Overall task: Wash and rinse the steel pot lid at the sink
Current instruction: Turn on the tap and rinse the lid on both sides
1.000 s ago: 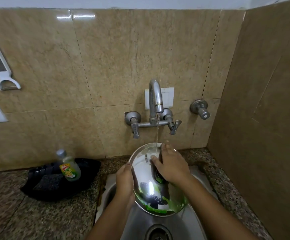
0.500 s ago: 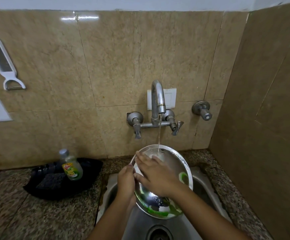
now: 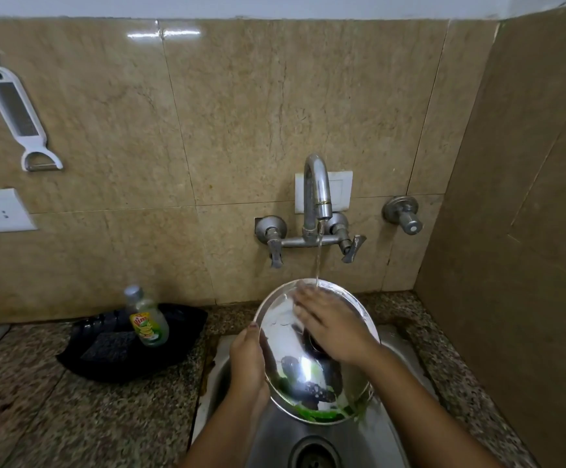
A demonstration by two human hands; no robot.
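The lid (image 3: 312, 359) is held tilted over the sink (image 3: 406, 352), its upper edge under the thin stream of water (image 3: 318, 261) from the tap (image 3: 316, 194). The left hand (image 3: 246, 359) grips the lid's left rim, thumb on the shiny face and the other fingers hidden behind it. The right hand (image 3: 334, 327) lies flat on the face with fingers (image 3: 303, 304) spread open, holding nothing, the fingertips touching near the top where the water lands. A soap bottle (image 3: 146, 319) stands on a black tray (image 3: 82, 356) on the counter, left of the sink.
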